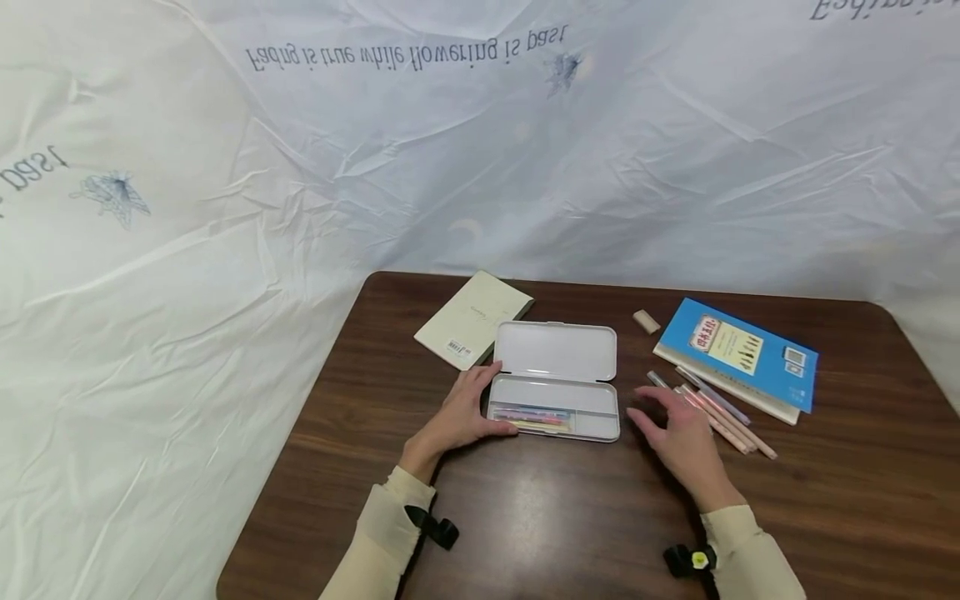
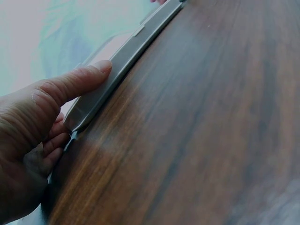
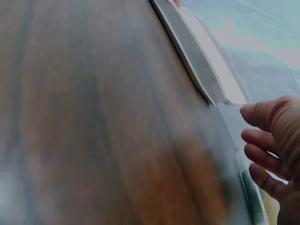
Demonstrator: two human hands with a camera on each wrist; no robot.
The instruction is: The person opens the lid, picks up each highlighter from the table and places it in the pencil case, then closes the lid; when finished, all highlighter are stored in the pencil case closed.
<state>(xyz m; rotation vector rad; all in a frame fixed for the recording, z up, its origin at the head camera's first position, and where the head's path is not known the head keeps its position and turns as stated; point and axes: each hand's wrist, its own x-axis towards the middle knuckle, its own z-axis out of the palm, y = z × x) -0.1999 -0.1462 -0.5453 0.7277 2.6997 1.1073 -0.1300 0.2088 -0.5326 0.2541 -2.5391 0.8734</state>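
Note:
A white pencil case (image 1: 555, 352) lies on the table with its lid folded back. Several coloured pens (image 1: 534, 418) are in the front left part of its tray. My left hand (image 1: 463, 410) holds the case by its left end; in the left wrist view the thumb lies on the case's front wall (image 2: 126, 54) and the other fingers go round the end. Just off the case's right end, my right hand (image 1: 682, 437) hovers with fingers loosely bent and nothing in them. Several loose pens (image 1: 738, 429) lie beside and partly behind that hand.
A cream notebook (image 1: 476, 317) lies behind the case on the left, near its lid. At the back right are a blue-covered book (image 1: 742, 354) and a small beige eraser-like block (image 1: 646, 322). White printed cloth (image 1: 450, 167) hangs behind the dark wooden table (image 1: 540, 533).

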